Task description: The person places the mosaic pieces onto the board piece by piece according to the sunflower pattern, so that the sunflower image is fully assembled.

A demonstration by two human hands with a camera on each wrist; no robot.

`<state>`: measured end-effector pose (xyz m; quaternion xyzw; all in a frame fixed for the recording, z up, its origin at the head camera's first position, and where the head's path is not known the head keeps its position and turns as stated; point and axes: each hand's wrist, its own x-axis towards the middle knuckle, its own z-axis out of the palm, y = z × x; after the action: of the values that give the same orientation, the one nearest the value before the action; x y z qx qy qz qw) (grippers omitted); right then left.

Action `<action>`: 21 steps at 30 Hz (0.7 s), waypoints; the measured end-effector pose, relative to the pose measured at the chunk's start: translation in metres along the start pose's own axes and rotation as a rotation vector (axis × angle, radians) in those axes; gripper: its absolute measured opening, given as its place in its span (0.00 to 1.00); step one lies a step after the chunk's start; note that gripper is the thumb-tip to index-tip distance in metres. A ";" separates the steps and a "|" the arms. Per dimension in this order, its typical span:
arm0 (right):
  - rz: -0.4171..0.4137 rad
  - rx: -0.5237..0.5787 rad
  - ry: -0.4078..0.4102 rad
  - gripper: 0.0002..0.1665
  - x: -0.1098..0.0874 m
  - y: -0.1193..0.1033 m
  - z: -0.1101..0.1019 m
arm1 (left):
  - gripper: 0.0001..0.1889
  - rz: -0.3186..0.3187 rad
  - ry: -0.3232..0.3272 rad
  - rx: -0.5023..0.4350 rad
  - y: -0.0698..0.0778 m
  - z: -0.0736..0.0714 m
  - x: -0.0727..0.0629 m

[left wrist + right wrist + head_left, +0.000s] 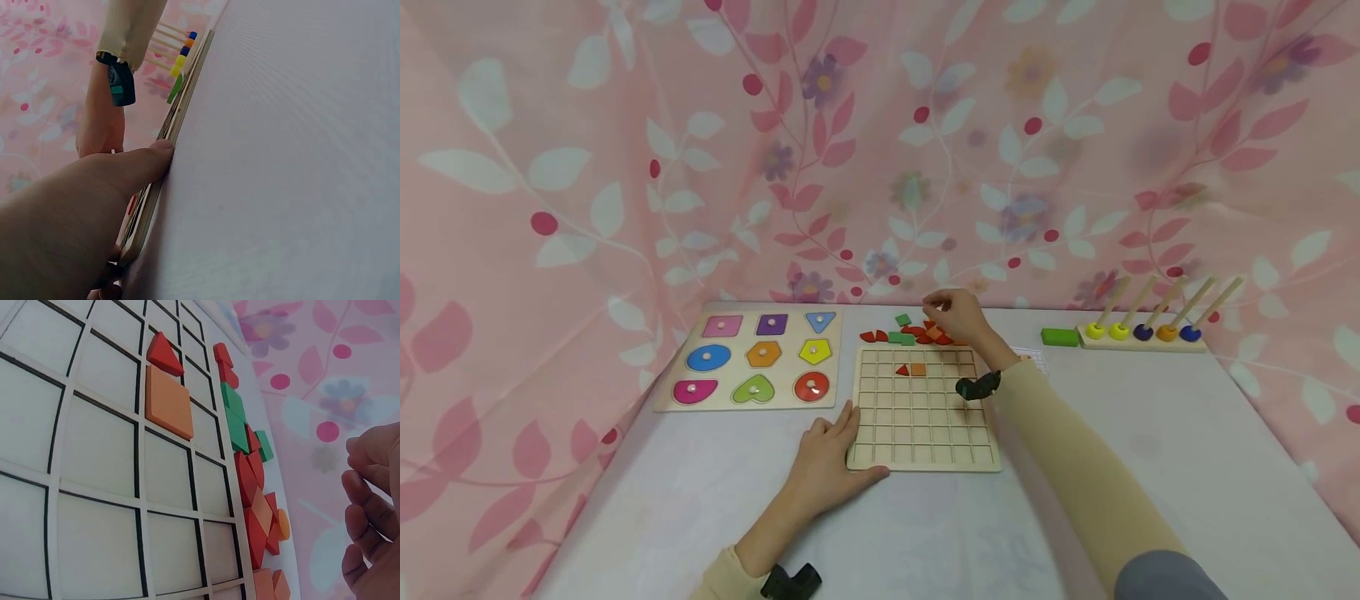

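A wooden grid board (925, 408) lies flat, with a red triangle (902, 370) and an orange square (918, 369) in neighbouring cells of its upper part. My left hand (829, 462) rests against the board's near left corner, thumb (147, 164) along the near edge and fingers by the left side. Beyond the far edge, my right hand (961, 315) hovers with loosely bent fingers over a loose pile of red, green and orange pieces (936, 335). No piece shows between the right hand's fingers (365, 512) in the right wrist view.
To the left lies a shape puzzle board (743, 379) with colourful knobbed pieces. A pegged wooden stand (1142, 342) with beads is at the back right, beside a green block (1060, 337). A printed card (1030, 357) lies partly behind the right forearm. A floral curtain (880, 150) hangs behind.
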<state>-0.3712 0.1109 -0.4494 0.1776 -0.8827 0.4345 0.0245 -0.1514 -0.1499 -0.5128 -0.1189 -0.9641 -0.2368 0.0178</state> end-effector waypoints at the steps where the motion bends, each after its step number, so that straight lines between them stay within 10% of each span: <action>1: 0.002 -0.001 -0.003 0.18 0.001 0.002 0.000 | 0.57 -0.001 0.000 0.002 0.000 0.000 0.000; 21: 0.069 -0.054 -0.065 0.19 0.004 0.017 0.010 | 0.57 0.008 0.006 0.011 0.000 -0.001 0.000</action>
<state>-0.3796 0.1117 -0.4681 0.1605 -0.9001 0.4048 -0.0146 -0.1514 -0.1502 -0.5116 -0.1221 -0.9649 -0.2315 0.0223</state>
